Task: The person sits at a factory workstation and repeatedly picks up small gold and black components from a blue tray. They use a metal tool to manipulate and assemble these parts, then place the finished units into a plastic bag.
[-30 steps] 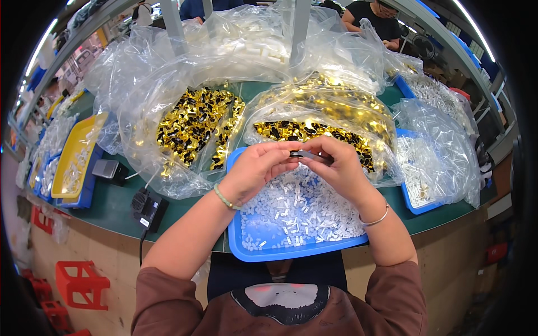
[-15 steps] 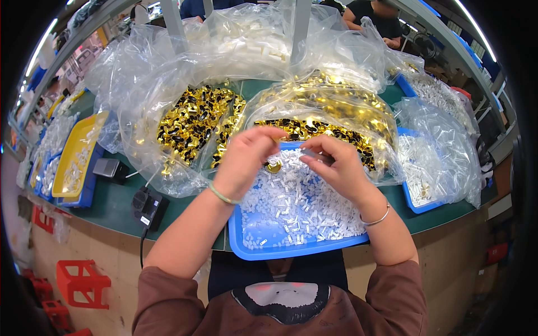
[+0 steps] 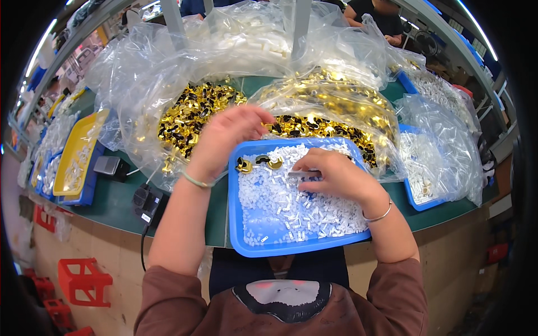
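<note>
A blue tray (image 3: 238, 238) in front of me holds many small white plastic pieces (image 3: 291, 210). Several shiny gold pieces (image 3: 244, 166) lie near its far left corner. My right hand (image 3: 339, 176) is low over the white pieces, thumb and fingers pinched around a small flat grey piece (image 3: 304, 175) whose kind I cannot make out. Beyond the tray's far left corner, my left hand (image 3: 230, 137) is raised beside the clear bag of gold-and-black pieces (image 3: 190, 117). Motion smears its fingers, so whether they hold anything is unclear.
A second clear bag of gold pieces (image 3: 330, 131) lies behind the tray. Blue trays of white parts (image 3: 420, 182) stand right, a yellow tray (image 3: 75, 159) left. A black adapter (image 3: 147, 204) with a cord sits by my left forearm. Frame posts (image 3: 301, 33) rise behind; a person (image 3: 372, 17) sits beyond.
My left hand has moved left, apart from my right hand. My right hand has come lower over the white pieces. More gold pieces show in the tray's far left corner.
</note>
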`<action>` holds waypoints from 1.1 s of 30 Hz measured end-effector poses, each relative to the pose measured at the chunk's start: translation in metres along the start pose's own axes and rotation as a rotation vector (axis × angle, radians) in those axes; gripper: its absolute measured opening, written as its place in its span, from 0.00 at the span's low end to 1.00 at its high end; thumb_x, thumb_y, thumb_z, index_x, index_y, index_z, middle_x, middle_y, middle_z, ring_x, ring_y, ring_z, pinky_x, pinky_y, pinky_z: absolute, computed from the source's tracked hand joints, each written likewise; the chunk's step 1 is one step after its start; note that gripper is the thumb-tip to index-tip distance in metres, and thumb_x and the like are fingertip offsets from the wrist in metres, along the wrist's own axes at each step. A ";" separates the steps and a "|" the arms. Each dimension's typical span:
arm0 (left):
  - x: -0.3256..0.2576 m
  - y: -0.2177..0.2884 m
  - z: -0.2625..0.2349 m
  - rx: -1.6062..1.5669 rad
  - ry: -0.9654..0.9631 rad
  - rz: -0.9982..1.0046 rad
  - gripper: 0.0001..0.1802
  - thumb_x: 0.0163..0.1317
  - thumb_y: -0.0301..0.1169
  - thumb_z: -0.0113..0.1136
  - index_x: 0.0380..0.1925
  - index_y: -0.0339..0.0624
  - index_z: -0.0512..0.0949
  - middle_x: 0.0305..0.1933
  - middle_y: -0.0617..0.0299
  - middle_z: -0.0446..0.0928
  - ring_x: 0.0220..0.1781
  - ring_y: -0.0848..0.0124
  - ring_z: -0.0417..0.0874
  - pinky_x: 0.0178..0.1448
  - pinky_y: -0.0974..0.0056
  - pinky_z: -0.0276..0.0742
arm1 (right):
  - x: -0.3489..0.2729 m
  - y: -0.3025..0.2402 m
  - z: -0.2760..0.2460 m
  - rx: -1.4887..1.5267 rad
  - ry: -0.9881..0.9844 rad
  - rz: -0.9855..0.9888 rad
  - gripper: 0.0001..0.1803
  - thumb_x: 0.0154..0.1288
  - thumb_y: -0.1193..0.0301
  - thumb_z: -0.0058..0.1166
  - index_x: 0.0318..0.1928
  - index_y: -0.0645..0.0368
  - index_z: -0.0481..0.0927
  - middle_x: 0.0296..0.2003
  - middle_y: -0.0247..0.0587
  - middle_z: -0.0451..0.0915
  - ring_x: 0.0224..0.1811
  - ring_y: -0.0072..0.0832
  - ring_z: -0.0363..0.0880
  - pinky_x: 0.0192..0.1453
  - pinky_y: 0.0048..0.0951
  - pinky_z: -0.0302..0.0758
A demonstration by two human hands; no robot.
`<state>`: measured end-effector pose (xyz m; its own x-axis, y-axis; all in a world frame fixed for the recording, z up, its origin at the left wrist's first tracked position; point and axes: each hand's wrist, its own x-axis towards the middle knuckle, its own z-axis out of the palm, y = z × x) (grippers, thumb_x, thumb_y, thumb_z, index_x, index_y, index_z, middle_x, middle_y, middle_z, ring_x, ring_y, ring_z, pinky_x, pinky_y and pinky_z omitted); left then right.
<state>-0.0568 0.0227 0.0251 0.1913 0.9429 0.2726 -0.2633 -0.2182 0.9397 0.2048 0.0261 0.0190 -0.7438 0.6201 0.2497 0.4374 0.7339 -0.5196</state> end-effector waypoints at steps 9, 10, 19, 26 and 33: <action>-0.011 -0.029 0.009 1.076 -0.355 0.119 0.12 0.60 0.29 0.63 0.44 0.38 0.81 0.40 0.57 0.82 0.41 0.72 0.81 0.46 0.68 0.76 | -0.001 0.012 0.001 -0.094 0.014 0.010 0.08 0.54 0.75 0.64 0.36 0.61 0.83 0.31 0.44 0.81 0.35 0.40 0.80 0.39 0.35 0.75; -0.011 -0.022 0.015 1.007 -0.340 0.012 0.12 0.61 0.29 0.63 0.44 0.38 0.81 0.40 0.59 0.82 0.42 0.72 0.81 0.46 0.68 0.76 | 0.000 0.008 -0.002 -0.083 0.012 0.062 0.08 0.54 0.76 0.64 0.36 0.62 0.83 0.31 0.44 0.81 0.35 0.40 0.80 0.38 0.35 0.74; -0.002 -0.028 0.023 -0.215 -0.104 -0.417 0.17 0.70 0.31 0.55 0.55 0.36 0.74 0.48 0.60 0.80 0.46 0.76 0.82 0.52 0.72 0.80 | 0.006 -0.001 -0.011 0.135 0.284 0.150 0.06 0.59 0.73 0.63 0.36 0.62 0.83 0.21 0.38 0.74 0.23 0.27 0.69 0.29 0.28 0.66; -0.006 -0.026 0.030 -0.426 -0.114 -0.455 0.19 0.70 0.30 0.53 0.58 0.36 0.70 0.51 0.55 0.79 0.49 0.73 0.82 0.54 0.71 0.81 | 0.006 -0.007 -0.012 0.359 0.379 0.263 0.07 0.60 0.73 0.64 0.37 0.62 0.84 0.21 0.31 0.73 0.23 0.18 0.65 0.28 0.23 0.63; -0.006 -0.031 0.036 -0.429 -0.153 -0.496 0.15 0.71 0.33 0.53 0.53 0.37 0.73 0.51 0.57 0.79 0.49 0.73 0.82 0.54 0.70 0.81 | 0.005 -0.010 -0.009 0.177 0.385 0.055 0.07 0.60 0.74 0.63 0.38 0.62 0.81 0.27 0.36 0.73 0.25 0.23 0.70 0.30 0.24 0.66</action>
<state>-0.0160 0.0145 0.0015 0.5102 0.8524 -0.1141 -0.4560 0.3806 0.8045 0.2016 0.0244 0.0326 -0.4642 0.7400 0.4867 0.3528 0.6585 -0.6648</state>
